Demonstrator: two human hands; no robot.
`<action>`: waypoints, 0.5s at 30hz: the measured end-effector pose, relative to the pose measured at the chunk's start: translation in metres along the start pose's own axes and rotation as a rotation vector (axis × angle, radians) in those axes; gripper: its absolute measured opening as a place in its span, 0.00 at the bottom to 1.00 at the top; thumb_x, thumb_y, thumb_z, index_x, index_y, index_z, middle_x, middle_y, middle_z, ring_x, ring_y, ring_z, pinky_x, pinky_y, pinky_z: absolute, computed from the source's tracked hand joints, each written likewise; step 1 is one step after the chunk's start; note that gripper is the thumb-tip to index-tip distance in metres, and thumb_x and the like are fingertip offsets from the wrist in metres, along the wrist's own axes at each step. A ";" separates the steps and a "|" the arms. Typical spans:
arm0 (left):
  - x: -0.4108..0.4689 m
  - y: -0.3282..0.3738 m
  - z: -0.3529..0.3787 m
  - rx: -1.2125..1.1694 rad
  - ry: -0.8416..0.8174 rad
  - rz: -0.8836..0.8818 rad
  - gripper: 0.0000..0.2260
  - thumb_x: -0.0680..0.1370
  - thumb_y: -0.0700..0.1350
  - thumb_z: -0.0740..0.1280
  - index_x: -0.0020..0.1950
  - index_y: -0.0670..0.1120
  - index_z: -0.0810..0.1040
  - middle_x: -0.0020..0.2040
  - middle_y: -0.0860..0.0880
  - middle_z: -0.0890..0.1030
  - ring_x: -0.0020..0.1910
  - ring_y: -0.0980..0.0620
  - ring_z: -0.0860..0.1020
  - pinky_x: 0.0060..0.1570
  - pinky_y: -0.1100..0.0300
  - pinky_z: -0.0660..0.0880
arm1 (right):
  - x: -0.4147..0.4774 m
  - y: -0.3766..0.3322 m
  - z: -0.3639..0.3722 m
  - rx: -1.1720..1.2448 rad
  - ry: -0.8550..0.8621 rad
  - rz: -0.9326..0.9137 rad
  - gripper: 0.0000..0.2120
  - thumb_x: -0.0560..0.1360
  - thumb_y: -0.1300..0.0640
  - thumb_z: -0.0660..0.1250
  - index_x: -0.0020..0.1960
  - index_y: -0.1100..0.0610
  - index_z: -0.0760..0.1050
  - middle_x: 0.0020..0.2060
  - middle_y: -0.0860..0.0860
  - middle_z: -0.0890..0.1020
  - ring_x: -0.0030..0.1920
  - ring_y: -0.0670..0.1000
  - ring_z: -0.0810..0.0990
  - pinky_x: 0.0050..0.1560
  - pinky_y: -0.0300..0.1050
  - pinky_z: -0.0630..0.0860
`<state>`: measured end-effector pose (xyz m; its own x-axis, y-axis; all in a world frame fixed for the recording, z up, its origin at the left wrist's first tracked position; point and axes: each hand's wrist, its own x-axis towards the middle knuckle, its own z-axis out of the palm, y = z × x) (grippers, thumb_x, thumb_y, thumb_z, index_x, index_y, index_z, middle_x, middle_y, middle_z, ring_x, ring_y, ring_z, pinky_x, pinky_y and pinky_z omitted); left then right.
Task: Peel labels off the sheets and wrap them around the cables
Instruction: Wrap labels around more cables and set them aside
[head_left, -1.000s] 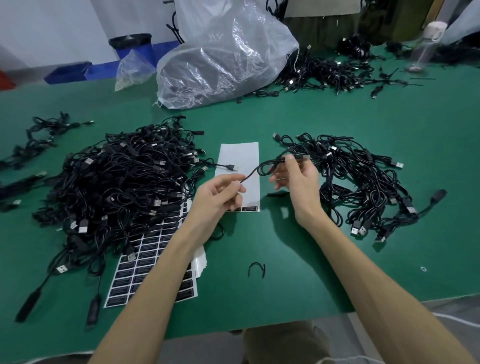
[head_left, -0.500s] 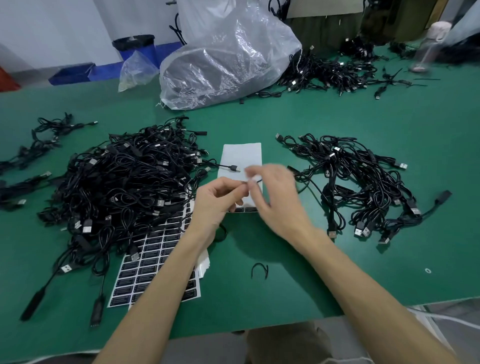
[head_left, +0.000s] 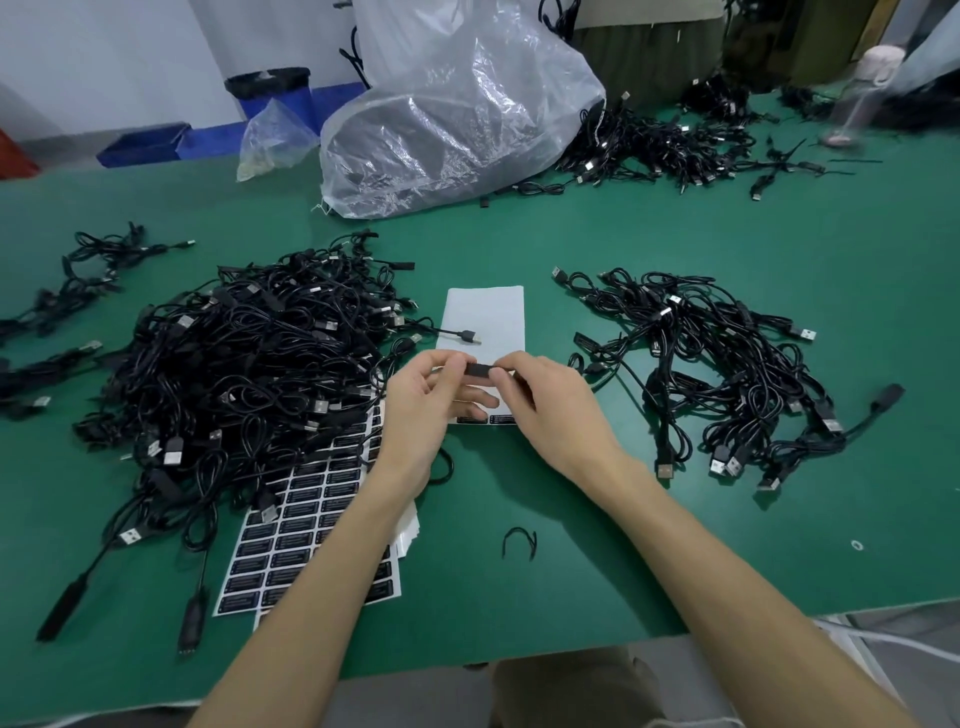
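My left hand (head_left: 421, 410) and my right hand (head_left: 556, 410) meet over the table's middle. Each pinches one end of a short black label (head_left: 480, 370) between thumb and fingers. A loop of black cable (head_left: 442, 467) shows under my left wrist; whether the label sits round it is hidden. Beneath the hands lies a white backing sheet (head_left: 485, 312), mostly bare, with a few black labels (head_left: 485, 419) at its near edge. A stack of full label sheets (head_left: 311, 525) lies under my left forearm.
A big heap of black USB cables (head_left: 244, 374) fills the left, a smaller pile (head_left: 727, 364) the right. A clear plastic bag (head_left: 447, 130) and more cables (head_left: 665, 145) sit at the back. A small black tie (head_left: 518, 543) lies near the front edge.
My right hand has left the cable it was stretching near the right pile and has come left to meet my left hand. Both hands now pinch a black label.
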<state>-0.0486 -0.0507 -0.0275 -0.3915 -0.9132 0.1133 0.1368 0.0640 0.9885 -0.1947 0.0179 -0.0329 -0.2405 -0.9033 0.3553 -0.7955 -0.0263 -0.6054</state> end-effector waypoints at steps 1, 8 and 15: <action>0.000 0.000 0.000 0.029 0.021 0.021 0.09 0.86 0.39 0.63 0.59 0.34 0.77 0.44 0.42 0.87 0.37 0.46 0.84 0.38 0.58 0.82 | 0.000 0.001 0.000 0.011 0.021 0.017 0.11 0.86 0.50 0.60 0.56 0.53 0.79 0.38 0.48 0.80 0.39 0.50 0.76 0.44 0.52 0.76; 0.002 0.003 -0.017 0.427 0.097 0.230 0.08 0.82 0.36 0.66 0.56 0.46 0.83 0.49 0.53 0.86 0.50 0.54 0.84 0.51 0.61 0.78 | 0.001 0.002 -0.003 0.025 -0.046 0.046 0.09 0.86 0.50 0.59 0.56 0.52 0.76 0.46 0.47 0.86 0.46 0.52 0.83 0.49 0.54 0.80; 0.003 -0.004 -0.019 0.827 -0.069 0.232 0.12 0.83 0.40 0.67 0.65 0.47 0.82 0.63 0.52 0.82 0.56 0.66 0.76 0.59 0.78 0.66 | 0.003 0.005 -0.004 -0.104 0.021 0.137 0.12 0.87 0.49 0.53 0.56 0.52 0.72 0.45 0.49 0.84 0.44 0.56 0.80 0.48 0.56 0.77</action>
<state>-0.0328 -0.0615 -0.0332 -0.4939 -0.8158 0.3009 -0.4756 0.5431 0.6920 -0.2015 0.0167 -0.0323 -0.3610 -0.8864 0.2899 -0.8075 0.1415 -0.5727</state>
